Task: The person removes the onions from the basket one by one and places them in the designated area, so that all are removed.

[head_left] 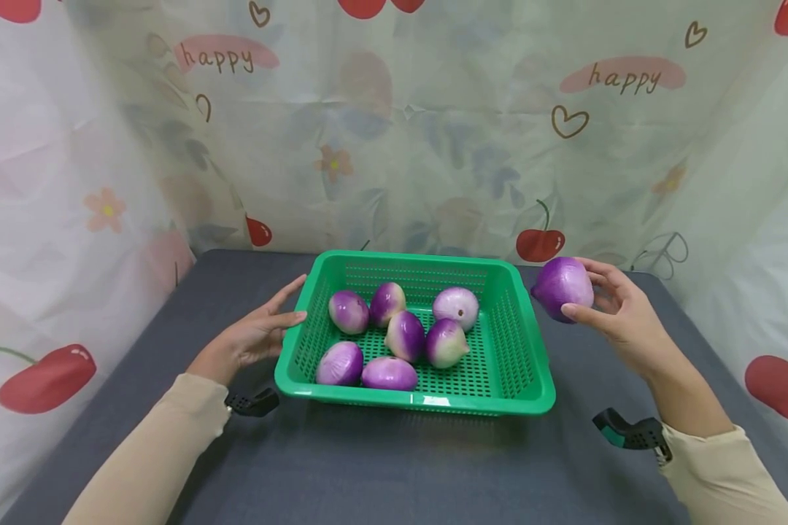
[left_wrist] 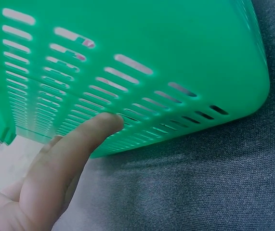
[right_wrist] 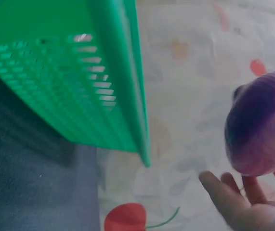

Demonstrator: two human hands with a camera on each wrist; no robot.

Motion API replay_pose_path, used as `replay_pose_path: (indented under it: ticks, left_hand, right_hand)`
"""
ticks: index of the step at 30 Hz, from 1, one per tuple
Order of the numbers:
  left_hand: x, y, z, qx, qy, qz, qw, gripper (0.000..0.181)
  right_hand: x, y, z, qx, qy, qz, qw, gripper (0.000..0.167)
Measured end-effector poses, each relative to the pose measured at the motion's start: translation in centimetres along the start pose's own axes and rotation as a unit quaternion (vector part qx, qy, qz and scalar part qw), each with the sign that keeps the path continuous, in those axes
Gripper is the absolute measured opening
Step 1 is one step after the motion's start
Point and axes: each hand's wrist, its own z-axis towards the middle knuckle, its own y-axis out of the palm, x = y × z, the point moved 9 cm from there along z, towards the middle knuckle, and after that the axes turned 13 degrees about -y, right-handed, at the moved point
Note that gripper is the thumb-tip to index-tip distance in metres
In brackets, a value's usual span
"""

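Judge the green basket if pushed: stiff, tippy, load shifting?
The green basket looks fairly stiff, holding a crisp shape. Being wide and low, it probably won't tip. Rounded onions inside may roll, with room to their right.

We read "happy" twice in brown lowercase letters on the patterned cloth (head_left: 427, 175) in the head view: once across a pink patch (head_left: 267, 55) at upper left, once across a matching patch (head_left: 574, 82) at upper right. We see brown heart outlines (head_left: 554, 124) near both words.
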Motion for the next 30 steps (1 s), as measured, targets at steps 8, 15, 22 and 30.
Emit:
replay_pose_path:
  ticks: [8, 15, 22, 30]
  left_hand:
    - [0.0, 0.0, 0.1, 0.003, -0.001, -0.001, 1.0000, 0.078]
    - [0.0, 0.0, 0.0, 0.001, -0.001, 0.002, 1.0000, 0.079]
    - [0.1, -0.1, 0.0, 0.001, 0.000, -0.001, 1.0000, 0.079]
    - [0.1, -0.1, 0.2, -0.001, 0.001, -0.001, 1.0000, 0.078]
  right_hand:
    - [1.8, -1.8, 0.3, 0.052, 0.004, 0.004, 0.9986, 0.053]
    - [3.3, -2.4, 0.7, 0.080, 0.008, 0.047, 0.9957, 0.060]
    - [5.5, -3.7, 0.8, 0.102, 0.049, -0.001, 0.9936, 0.058]
    - [8.7, -5.3, 0.6, 0.103, 0.108, -0.096, 0.9842, 0.065]
